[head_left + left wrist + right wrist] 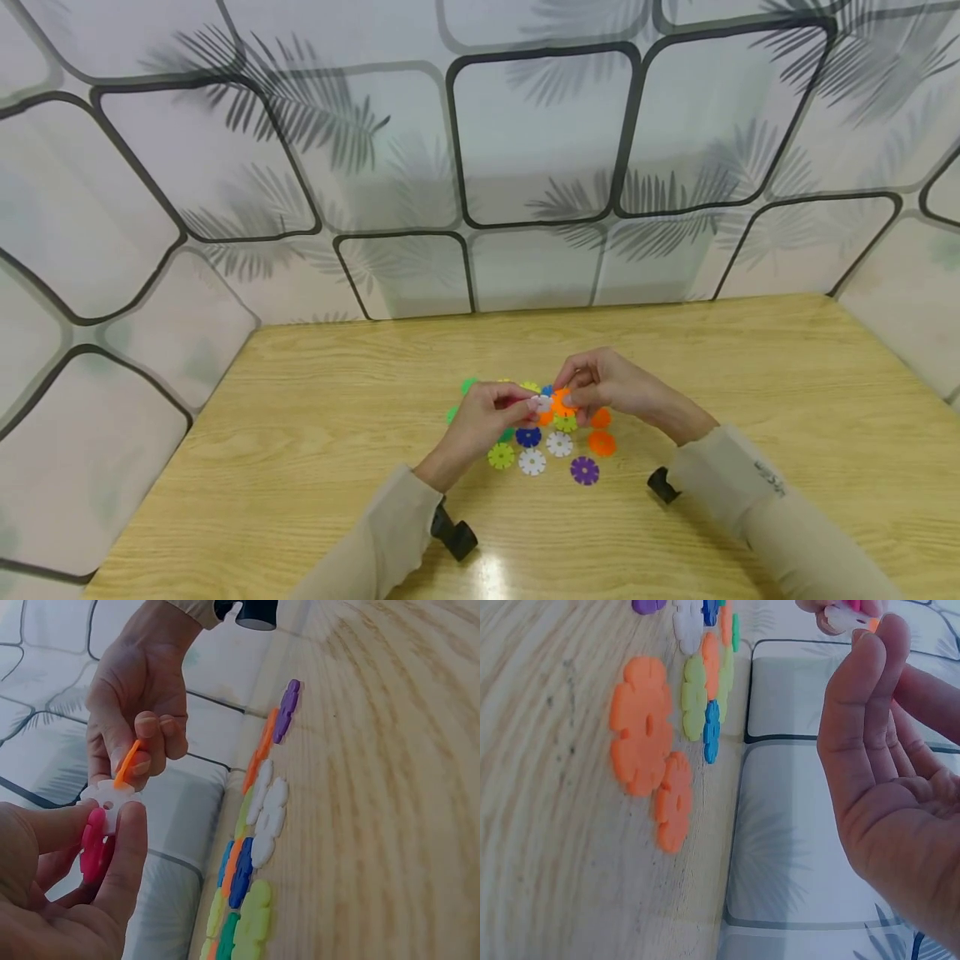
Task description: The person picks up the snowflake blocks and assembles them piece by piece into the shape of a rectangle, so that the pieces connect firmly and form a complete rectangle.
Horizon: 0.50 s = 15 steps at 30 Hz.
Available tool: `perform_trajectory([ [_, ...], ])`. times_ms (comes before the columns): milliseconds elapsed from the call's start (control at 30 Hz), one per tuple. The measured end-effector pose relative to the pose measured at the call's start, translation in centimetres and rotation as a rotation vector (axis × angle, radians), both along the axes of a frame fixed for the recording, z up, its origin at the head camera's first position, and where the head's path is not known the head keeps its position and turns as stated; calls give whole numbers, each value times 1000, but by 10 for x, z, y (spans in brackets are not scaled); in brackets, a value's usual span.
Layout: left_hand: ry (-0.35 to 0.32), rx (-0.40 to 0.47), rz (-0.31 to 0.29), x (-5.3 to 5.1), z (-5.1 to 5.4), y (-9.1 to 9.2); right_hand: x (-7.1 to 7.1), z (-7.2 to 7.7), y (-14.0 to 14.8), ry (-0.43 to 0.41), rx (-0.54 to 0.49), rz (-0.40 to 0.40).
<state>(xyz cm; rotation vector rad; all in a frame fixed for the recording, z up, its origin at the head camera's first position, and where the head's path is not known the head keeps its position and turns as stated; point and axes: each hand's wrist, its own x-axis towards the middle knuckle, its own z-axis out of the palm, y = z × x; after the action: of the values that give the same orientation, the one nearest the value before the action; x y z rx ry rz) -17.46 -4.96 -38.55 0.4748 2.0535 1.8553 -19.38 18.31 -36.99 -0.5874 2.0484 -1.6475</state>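
My left hand pinches a white notched plastic disc between thumb and fingers. A pink notched disc stands crosswise to the white one, seemingly slotted into it. Opposite, my right hand pinches an orange notched disc. In the left wrist view the orange disc's edge meets the white disc at an angle; whether their slots interlock I cannot tell. Both hands are raised above the table. In the right wrist view the fingers hide most of the held orange disc.
Loose notched discs lie on the wooden table beneath the hands, among them a purple disc, a dark blue disc, a yellow-green disc and an orange disc. Patterned cloth rises behind the table.
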Motion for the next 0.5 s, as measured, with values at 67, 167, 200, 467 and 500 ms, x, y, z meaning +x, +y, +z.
perform_trajectory([
  [67,4,6,16,0,-1,1,0,0,0,1,6,-5],
  [167,9,20,40,0,-3,3,0,1,-1,-8,-5,-15],
  [200,12,25,44,1,-3,3,0,1,-1,-12,-10,-20],
  [467,64,-8,115,2,-1,8,0,1,-4,-54,-83,-52],
  [500,78,-16,113,3,-1,9,1,1,-4,-60,-86,-56],
])
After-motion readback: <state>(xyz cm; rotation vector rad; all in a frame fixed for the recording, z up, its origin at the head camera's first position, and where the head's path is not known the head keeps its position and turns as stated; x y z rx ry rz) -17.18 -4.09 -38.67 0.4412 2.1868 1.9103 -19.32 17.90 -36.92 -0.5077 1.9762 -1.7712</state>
